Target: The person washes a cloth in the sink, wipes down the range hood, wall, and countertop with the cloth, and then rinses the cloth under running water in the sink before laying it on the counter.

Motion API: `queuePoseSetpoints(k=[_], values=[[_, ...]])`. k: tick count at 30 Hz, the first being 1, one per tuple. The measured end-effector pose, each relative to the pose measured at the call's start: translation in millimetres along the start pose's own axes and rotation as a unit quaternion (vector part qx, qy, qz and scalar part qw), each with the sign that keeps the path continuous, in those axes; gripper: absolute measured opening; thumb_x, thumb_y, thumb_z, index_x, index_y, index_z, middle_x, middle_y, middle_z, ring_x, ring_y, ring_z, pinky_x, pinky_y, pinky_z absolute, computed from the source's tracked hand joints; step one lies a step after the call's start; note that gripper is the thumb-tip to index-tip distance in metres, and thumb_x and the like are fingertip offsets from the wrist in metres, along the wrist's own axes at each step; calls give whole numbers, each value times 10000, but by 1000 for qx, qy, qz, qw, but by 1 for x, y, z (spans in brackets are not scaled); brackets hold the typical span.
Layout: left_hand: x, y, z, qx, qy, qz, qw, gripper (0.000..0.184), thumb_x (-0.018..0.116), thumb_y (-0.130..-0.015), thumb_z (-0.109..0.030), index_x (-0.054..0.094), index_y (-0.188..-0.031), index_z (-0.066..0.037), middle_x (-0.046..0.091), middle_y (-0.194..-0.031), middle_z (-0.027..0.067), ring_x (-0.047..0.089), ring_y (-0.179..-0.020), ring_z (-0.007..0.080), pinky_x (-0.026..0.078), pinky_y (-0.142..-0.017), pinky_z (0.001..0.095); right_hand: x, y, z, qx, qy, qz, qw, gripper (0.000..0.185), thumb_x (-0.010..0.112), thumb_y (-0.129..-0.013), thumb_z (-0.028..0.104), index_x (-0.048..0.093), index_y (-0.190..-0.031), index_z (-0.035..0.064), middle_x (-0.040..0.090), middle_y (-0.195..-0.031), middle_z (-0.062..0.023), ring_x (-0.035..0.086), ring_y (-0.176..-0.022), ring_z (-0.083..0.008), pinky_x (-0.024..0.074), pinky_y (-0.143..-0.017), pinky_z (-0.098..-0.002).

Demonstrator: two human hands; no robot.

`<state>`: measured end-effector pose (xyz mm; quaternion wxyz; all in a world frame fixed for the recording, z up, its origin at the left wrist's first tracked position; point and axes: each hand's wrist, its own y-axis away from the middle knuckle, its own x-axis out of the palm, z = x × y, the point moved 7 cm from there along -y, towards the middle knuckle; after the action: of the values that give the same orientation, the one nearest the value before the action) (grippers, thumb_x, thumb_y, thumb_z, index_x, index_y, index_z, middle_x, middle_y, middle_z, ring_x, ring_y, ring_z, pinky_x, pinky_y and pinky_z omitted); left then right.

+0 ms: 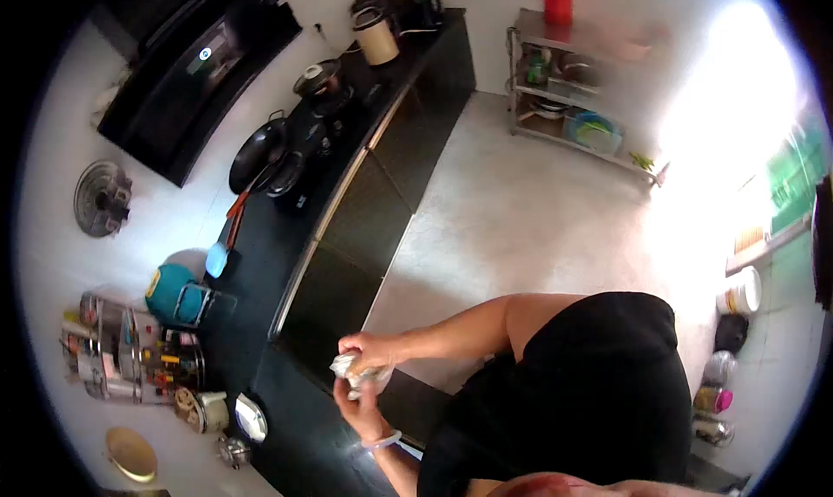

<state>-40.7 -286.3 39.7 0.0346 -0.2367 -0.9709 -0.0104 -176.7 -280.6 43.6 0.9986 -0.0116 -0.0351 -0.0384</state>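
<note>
Both of my hands are together over the edge of the dark countertop (304, 436). Between them is a small crumpled white bundle (343, 364), and I cannot make out whether it is cloth, paper or plastic. My right hand (373, 351) is closed around its upper side. From below, my left hand (360, 410), with a pale band on the wrist, has its fingers pressed against the same bundle. Part of the bundle is hidden by the fingers.
A wok (259, 154) and a lidded pot (319, 79) stand on the stove. Along the wall are a spatula with a blue end (217, 260), a teal bowl (172, 291) and a seasoning rack (108, 358). A metal shelf (555, 37) stands across the floor.
</note>
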Motion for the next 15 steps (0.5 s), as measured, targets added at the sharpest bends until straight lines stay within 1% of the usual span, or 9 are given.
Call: queuePoseSetpoints(k=[2,3,5,9,10,11,12,13,15], values=[[13,-6,0,-7,-162,46,986,348,658,-715,18,536,-1041,21,540,-1014,93,525,-922,168,409,-816,251,-22,2,9,-59,93,-56,992,334,724,-684,241,494,-811,34,539,-724,-47,512,-706,-118,418,-609,-313],[10,-9,-3,47,-206,50,976,324,649,-712,24,544,-1019,21,532,-999,87,522,-902,165,413,-796,253,-33,4,15,-136,163,-81,974,340,718,-690,245,454,-759,42,514,-684,-43,502,-673,-122,398,-573,-331],[-6,-20,1,150,-290,55,944,278,631,-706,36,559,-974,21,516,-969,75,516,-862,161,419,-758,258,-46,18,25,-159,236,-100,953,345,722,-687,213,423,-731,47,490,-666,-36,499,-656,-130,382,-552,-349],[-13,-40,0,273,-377,-87,881,200,509,-745,88,552,-930,26,466,-1027,90,509,-852,186,430,-713,288,-47,29,46,-174,246,-50,952,281,709,-704,199,493,-810,55,544,-754,-34,533,-700,-148,423,-589,-318],[-8,-40,-8,280,-358,-167,875,251,557,-723,71,538,-966,13,547,-910,104,530,-837,211,436,-697,284,-34,28,59,-181,204,2,962,272,701,-714,201,515,-856,62,562,-811,-36,545,-726,-154,437,-610,-309],[-31,-70,48,130,-142,-152,969,217,533,-805,-24,533,-1022,-22,553,-964,91,543,-864,235,453,-724,292,-20,27,75,-189,162,53,967,272,694,-724,202,538,-902,68,580,-868,-37,558,-752,-160,452,-630,-299],[-20,-75,59,47,15,-153,987,216,530,-808,-34,533,-1023,-23,554,-964,90,543,-864,233,454,-724,290,-5,29,91,-136,29,128,982,316,683,-740,209,537,-991,87,568,-973,-45,572,-813,-175,470,-657,-304],[7,-71,49,-8,144,-104,984,215,526,-810,-43,533,-1024,-25,554,-964,89,544,-864,230,454,-724,289,12,32,102,-77,-107,203,970,369,672,-756,217,535,-1080,105,557,-1078,-53,586,-874,-191,488,-684,-309],[54,-70,37,-64,245,-5,967,215,520,-815,-61,534,-1026,-28,555,-964,87,546,-863,226,455,-725,286,27,10,103,0,-411,218,885,413,638,-791,229,499,-1165,126,495,-1194,-63,584,-956,-231,506,-674,-328]])
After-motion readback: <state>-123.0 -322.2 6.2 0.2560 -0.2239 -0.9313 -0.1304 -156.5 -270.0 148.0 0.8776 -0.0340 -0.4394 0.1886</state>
